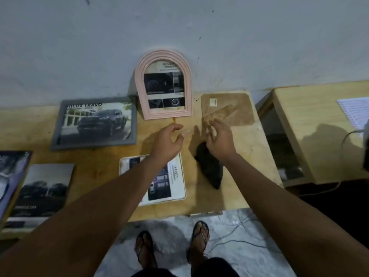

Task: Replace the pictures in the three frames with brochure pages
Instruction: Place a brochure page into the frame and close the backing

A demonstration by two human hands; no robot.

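Observation:
A pink arched frame [139,90] leans on the wall with a brochure page inside. To its left a grey frame [54,136] shows a truck picture. A white frame [180,188] lies flat near the table's front edge with a "SAFETY" page in it, partly under my left forearm. A brown backing board [239,114] lies behind my right hand. My left hand [168,139] and right hand [220,139] hover above the table with curled fingers and appear to pinch a faint clear pane [186,131] between them.
A black cloth [210,168] lies under my right wrist. Brochures [46,190] are stacked at the left on the wooden table [249,166]. A second table [319,140] with a printed sheet [354,113] and a cable stands to the right. My sandalled feet are below.

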